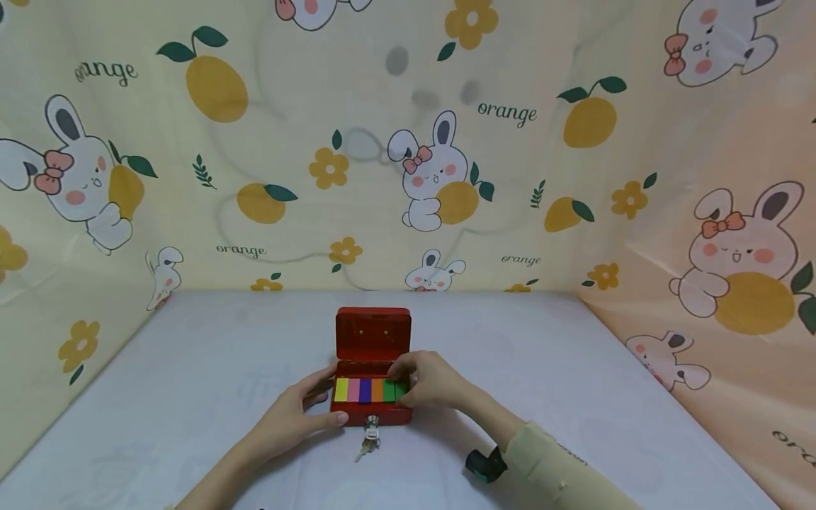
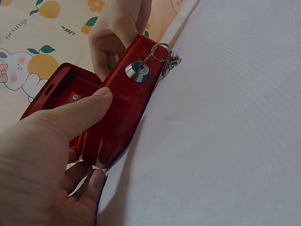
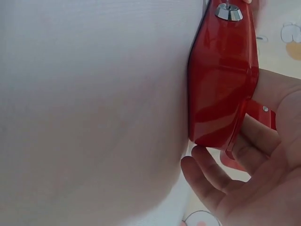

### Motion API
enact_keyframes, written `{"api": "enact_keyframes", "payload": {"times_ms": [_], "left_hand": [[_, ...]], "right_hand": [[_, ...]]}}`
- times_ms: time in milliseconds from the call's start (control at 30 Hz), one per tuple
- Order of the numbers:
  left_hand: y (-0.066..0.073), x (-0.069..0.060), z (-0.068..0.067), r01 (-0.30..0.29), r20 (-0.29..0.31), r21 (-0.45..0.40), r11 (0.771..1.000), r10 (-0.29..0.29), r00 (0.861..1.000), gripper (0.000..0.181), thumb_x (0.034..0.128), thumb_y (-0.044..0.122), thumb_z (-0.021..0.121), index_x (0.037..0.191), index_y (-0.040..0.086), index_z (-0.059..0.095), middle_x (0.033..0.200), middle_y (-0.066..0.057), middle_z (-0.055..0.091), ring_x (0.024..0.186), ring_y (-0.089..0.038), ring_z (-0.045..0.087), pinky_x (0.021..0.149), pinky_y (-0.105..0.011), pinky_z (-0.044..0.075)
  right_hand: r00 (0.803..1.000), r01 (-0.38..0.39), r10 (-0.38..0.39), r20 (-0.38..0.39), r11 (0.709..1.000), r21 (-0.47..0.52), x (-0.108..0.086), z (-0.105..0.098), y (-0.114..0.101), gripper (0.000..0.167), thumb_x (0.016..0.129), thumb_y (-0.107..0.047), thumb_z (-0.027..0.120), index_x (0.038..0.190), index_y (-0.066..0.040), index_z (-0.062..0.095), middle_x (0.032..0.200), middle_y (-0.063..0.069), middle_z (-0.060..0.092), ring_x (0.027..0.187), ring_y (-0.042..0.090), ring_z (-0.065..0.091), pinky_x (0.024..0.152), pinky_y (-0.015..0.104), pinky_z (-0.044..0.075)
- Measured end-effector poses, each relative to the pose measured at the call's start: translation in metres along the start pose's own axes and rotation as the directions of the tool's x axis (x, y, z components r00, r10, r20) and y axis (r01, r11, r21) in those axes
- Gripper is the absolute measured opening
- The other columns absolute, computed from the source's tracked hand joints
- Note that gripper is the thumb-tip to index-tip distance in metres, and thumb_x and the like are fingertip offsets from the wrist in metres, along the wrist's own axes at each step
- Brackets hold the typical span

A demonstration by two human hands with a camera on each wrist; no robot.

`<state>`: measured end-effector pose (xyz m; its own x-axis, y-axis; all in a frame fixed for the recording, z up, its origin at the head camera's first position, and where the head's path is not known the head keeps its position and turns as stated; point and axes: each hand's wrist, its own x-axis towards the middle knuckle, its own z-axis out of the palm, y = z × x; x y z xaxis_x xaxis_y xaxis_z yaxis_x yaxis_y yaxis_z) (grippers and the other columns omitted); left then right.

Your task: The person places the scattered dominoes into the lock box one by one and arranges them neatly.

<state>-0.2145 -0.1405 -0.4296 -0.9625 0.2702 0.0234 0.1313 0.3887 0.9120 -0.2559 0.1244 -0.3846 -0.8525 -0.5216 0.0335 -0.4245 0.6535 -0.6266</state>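
A small red cash box [image 1: 357, 414] stands on the table with its lid [image 1: 372, 334] raised. Keys on a ring [image 1: 370, 440] hang from the silver lock [image 2: 137, 72] on its front. Inside lies a row of coloured blocks: yellow [image 1: 341, 389], pink [image 1: 353, 389], purple [image 1: 365, 390], orange [image 1: 377, 389] and green [image 1: 389, 389]. My left hand [image 1: 299, 414] grips the box's left end, thumb on the front wall. At the right end, my right hand [image 1: 430, 380] reaches in and pinches the rightmost green block [image 1: 400, 391]. In the right wrist view, those fingertips are partly hidden behind the box wall.
A white cloth covers the table [image 1: 255, 340]. A black object [image 1: 486, 465], apparently worn at the right wrist, shows beside the sleeve [image 1: 548, 460]. Behind the table hangs a curtain [image 1: 287, 142] printed with rabbits and oranges.
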Motion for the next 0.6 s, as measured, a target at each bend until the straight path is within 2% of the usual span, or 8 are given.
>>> {"api": "enact_keyframes", "payload": {"times_ms": [367,600], "left_hand": [[-0.001,0.001,0.0014,0.011,-0.007,-0.004,1.0,-0.011,1.0,0.088,0.0727,0.045,0.08,0.147,0.025,0.038,0.142,-0.004,0.047,0.126,-0.029,0.047,0.099,-0.044,0.044],[-0.0002,0.0008,0.0012,0.006,-0.01,-0.008,1.0,-0.006,1.0,0.088,0.0729,0.043,0.081,0.147,0.024,0.038,0.142,-0.005,0.047,0.125,-0.03,0.047,0.098,-0.046,0.044]], "right_hand": [[0.999,0.008,-0.009,-0.036,1.0,-0.013,-0.0004,0.0024,0.0014,0.032,0.071,-0.01,0.084,0.1,-0.013,0.07,0.094,-0.006,0.065,0.089,0.014,0.056,0.077,0.026,0.052],[0.995,-0.012,-0.003,-0.1,0.987,-0.158,-0.0012,0.0021,-0.0037,0.031,0.068,-0.019,0.087,0.094,-0.016,0.072,0.085,-0.01,0.063,0.089,0.018,0.052,0.075,0.033,0.048]]}}
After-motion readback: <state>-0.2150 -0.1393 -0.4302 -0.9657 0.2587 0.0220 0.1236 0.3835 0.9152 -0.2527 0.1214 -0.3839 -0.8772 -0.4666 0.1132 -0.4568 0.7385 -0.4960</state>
